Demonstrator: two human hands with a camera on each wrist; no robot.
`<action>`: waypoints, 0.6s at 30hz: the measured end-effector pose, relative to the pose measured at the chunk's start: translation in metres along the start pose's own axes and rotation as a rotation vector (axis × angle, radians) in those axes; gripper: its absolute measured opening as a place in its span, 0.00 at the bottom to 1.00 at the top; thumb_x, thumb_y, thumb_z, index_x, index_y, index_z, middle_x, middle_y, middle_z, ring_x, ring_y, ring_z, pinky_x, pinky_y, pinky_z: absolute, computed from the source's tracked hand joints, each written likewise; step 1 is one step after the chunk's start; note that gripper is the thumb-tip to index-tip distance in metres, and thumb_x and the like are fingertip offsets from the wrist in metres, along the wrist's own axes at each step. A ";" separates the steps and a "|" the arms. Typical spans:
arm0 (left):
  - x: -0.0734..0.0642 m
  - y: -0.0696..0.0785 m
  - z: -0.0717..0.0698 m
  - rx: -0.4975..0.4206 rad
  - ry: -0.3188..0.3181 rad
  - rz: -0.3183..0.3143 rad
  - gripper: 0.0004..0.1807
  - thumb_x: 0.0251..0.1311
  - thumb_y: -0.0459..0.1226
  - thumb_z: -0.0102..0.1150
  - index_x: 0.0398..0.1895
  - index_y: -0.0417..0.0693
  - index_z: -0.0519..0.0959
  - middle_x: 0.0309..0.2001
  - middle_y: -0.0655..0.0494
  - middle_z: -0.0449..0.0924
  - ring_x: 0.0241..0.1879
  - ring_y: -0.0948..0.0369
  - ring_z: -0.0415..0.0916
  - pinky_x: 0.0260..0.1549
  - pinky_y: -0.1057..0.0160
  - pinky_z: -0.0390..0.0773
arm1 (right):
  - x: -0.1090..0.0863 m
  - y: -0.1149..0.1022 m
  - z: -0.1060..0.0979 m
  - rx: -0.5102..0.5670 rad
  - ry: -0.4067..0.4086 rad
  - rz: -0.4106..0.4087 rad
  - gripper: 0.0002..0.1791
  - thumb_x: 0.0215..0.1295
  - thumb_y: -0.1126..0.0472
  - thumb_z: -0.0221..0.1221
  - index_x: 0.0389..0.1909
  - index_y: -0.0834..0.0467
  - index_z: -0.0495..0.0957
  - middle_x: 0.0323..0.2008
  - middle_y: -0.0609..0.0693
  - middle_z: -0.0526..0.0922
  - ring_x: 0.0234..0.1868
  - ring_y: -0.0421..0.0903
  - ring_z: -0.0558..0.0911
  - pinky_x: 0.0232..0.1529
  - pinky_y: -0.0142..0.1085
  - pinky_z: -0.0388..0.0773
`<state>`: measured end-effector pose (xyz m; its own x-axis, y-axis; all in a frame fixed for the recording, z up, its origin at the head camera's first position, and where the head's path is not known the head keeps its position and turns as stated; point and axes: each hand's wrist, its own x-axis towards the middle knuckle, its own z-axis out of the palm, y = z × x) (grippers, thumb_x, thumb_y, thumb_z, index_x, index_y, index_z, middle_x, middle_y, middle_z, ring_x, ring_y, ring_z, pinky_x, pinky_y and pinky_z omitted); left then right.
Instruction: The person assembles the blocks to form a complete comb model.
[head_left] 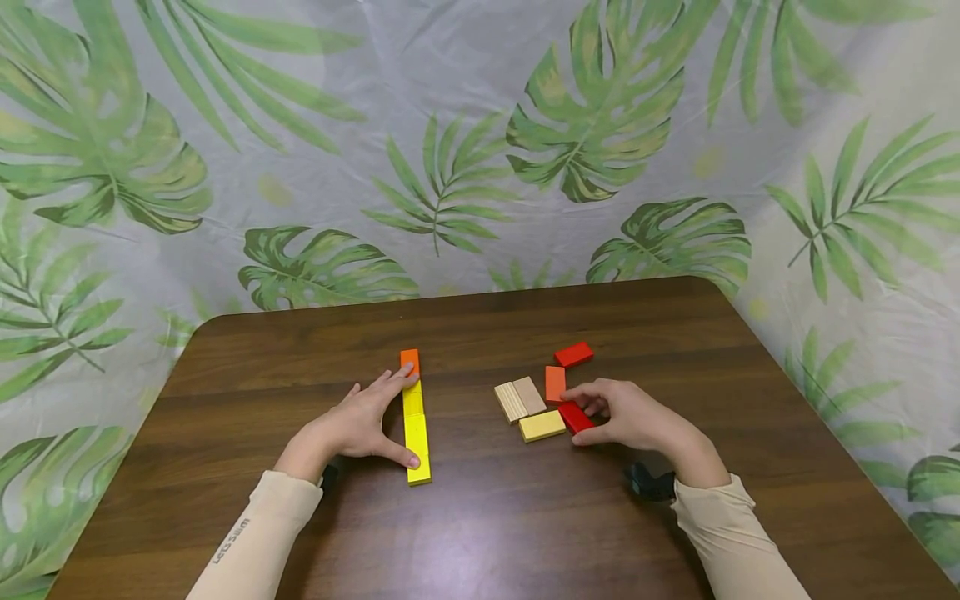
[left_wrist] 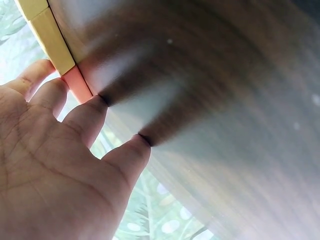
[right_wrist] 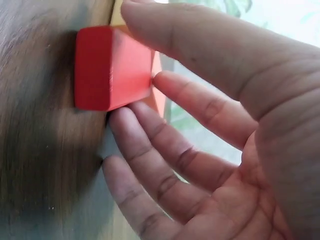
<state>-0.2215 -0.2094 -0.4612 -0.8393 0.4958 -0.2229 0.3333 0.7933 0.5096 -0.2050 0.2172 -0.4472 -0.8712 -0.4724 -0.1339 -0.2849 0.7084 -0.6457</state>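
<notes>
A straight row of blocks runs away from me on the table's left half, with yellow blocks (head_left: 416, 435) nearer and an orange block (head_left: 408, 357) at the far end. My left hand (head_left: 367, 419) lies over the row from the left with fingers spread; its thumb touches the nearest yellow block and a fingertip touches the orange one. On the right, my right hand (head_left: 637, 417) pinches a red block (right_wrist: 131, 70) between thumb and fingers. That block rests on the table beside a pale yellow block (head_left: 542, 426) and a second orange block (head_left: 555, 383).
Two plain wooden blocks (head_left: 521, 399), one grooved, lie side by side left of the orange block. Another red block (head_left: 574, 354) lies farther back. The brown table (head_left: 480, 517) ends at a leaf-patterned cloth (head_left: 450, 167) behind and to the right.
</notes>
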 end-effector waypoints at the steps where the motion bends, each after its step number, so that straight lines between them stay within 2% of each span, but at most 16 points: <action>1: 0.000 0.000 0.000 -0.001 0.000 -0.001 0.71 0.43 0.61 0.86 0.87 0.51 0.56 0.90 0.54 0.43 0.88 0.42 0.42 0.78 0.21 0.41 | 0.000 0.001 0.000 0.004 -0.001 0.001 0.34 0.59 0.54 0.80 0.65 0.62 0.82 0.49 0.53 0.87 0.49 0.49 0.86 0.57 0.52 0.86; 6: 0.000 -0.001 0.000 -0.003 -0.001 -0.005 0.71 0.42 0.62 0.86 0.87 0.51 0.56 0.90 0.55 0.43 0.88 0.43 0.42 0.79 0.22 0.41 | 0.000 0.004 0.001 0.020 -0.008 0.005 0.32 0.58 0.56 0.81 0.62 0.61 0.83 0.48 0.52 0.86 0.48 0.48 0.86 0.57 0.52 0.86; 12: 0.000 -0.002 0.000 -0.002 -0.005 -0.008 0.71 0.43 0.62 0.86 0.88 0.51 0.55 0.90 0.55 0.42 0.88 0.43 0.42 0.79 0.22 0.41 | -0.001 0.004 -0.002 0.024 -0.027 0.015 0.28 0.56 0.58 0.81 0.56 0.58 0.84 0.45 0.50 0.85 0.45 0.45 0.83 0.53 0.45 0.86; 18: 0.000 -0.001 0.000 -0.003 -0.005 -0.008 0.71 0.43 0.62 0.86 0.88 0.52 0.55 0.90 0.55 0.42 0.88 0.43 0.42 0.79 0.23 0.41 | -0.003 0.005 -0.002 0.028 -0.029 0.016 0.31 0.55 0.59 0.82 0.59 0.60 0.82 0.44 0.50 0.84 0.44 0.46 0.82 0.52 0.43 0.87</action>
<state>-0.2218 -0.2102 -0.4620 -0.8396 0.4915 -0.2313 0.3255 0.7962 0.5100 -0.2047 0.2229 -0.4490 -0.8633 -0.4767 -0.1656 -0.2597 0.7010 -0.6643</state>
